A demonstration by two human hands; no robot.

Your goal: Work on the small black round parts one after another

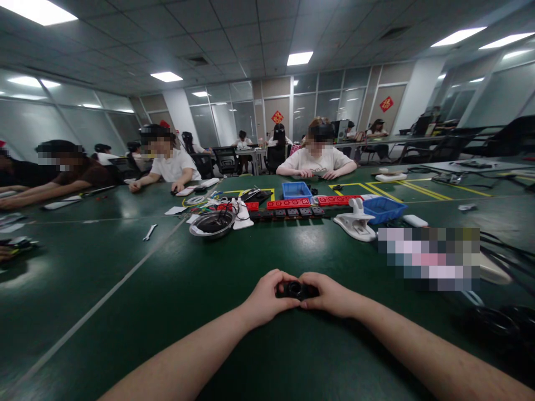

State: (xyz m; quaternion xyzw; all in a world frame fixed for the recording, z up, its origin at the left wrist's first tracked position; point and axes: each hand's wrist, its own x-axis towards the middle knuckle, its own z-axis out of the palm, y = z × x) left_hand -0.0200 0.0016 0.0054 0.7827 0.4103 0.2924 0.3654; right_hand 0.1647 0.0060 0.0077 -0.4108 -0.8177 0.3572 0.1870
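A small black part (295,289) with a round, ring-like middle lies between my two hands, low over the green table (209,334). My left hand (267,295) holds its left side, fingers curved over the top and thumb along the near edge. On the other side, my right hand (328,295) grips the right end in the same way, and the fingertips of both hands nearly meet at the middle. The fingers hide both ends of the black part.
Beyond my hands are a metal bowl (212,224), red trays (288,204), black blocks (288,213), a white clamp stand (357,221) and blue bins (383,208) (296,190). A wrench (149,232) lies left. Cables and black rings are at right. People sit across the table.
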